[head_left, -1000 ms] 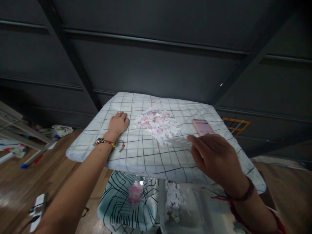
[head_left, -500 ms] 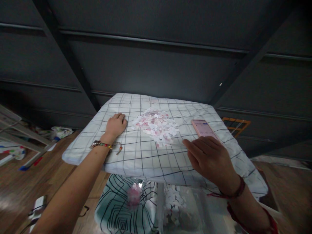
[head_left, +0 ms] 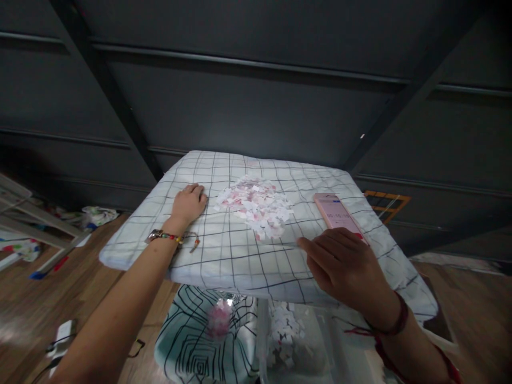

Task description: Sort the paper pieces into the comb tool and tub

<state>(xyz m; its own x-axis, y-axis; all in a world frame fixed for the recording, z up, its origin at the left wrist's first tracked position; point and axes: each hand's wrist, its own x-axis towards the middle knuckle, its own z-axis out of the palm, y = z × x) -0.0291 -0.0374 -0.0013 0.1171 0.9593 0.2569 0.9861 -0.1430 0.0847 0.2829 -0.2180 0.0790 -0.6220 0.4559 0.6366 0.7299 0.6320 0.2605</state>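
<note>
A heap of small torn paper scraps, white with pinkish bits, lies on a white checked cloth over the table. My left hand rests palm down on the cloth, left of the heap, its fingers lying flat. Over the near right part hovers my right hand, one finger pointing left and the others curled under. Whatever the curled fingers hold, if anything, is hidden. Just beyond that hand lies a pink phone with timer digits on its screen; its near end is partly covered.
Below the front edge, a clear plastic bin contains white scraps. Left of it, a patterned green fabric surface carries a pinkish clump. A dark panelled wall stands behind. A power strip lies on the floor.
My right hand has shifted slightly down in view, showing more of the phone. My left hand stays on the cloth. The whole view has tilted a little.
</note>
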